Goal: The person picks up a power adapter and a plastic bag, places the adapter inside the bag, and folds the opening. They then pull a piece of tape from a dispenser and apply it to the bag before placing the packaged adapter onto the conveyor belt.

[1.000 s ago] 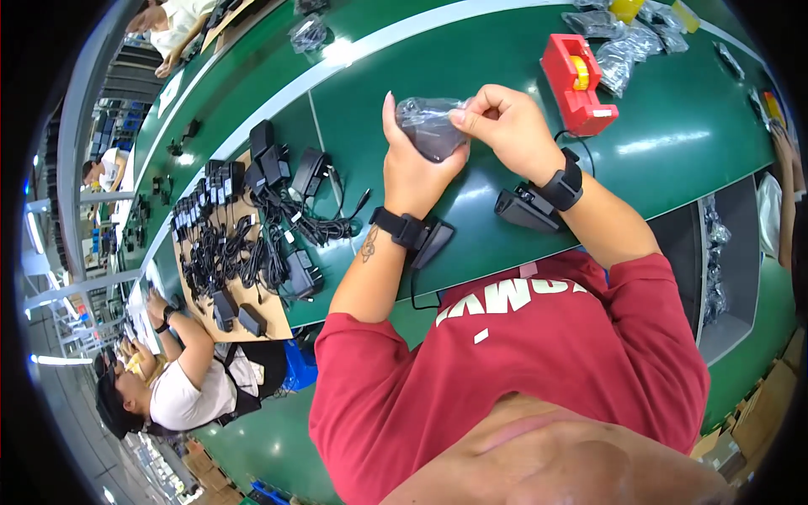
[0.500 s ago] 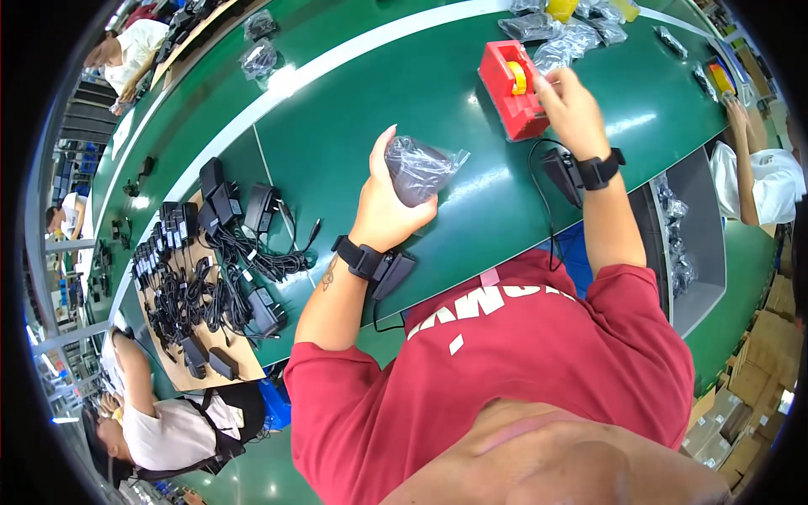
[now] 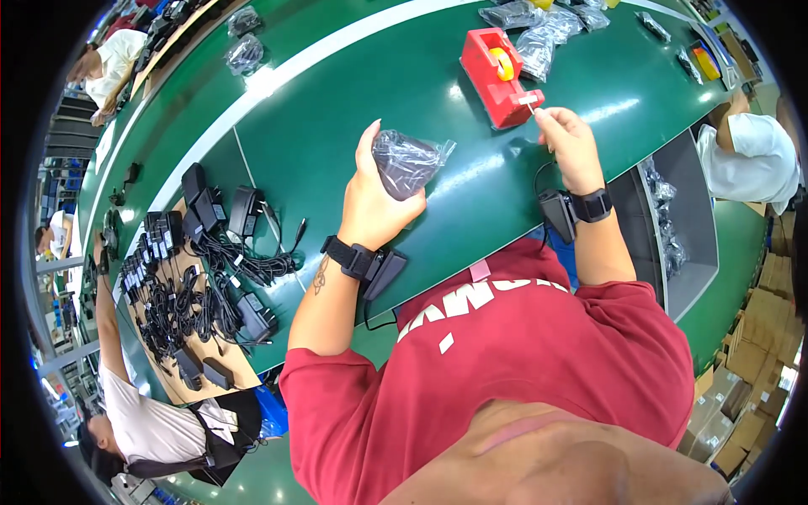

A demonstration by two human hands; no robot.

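You hold a bagged charger and pull tape.
Your left hand (image 3: 374,206) has a clenched grip on the bagged charger (image 3: 406,162); your right hand (image 3: 566,139) pinches tape at the red dispenser (image 3: 494,76) on the green tabletop (image 3: 353,93).

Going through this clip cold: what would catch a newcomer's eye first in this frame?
Probably the bright red tape dispenser on the green table, with the right hand pinching a bit of tape at its near end. Next, the left hand at centre, holding up a dark item in a crinkled clear bag. Then the tangle of black power adapters and cables on a brown board at the left.
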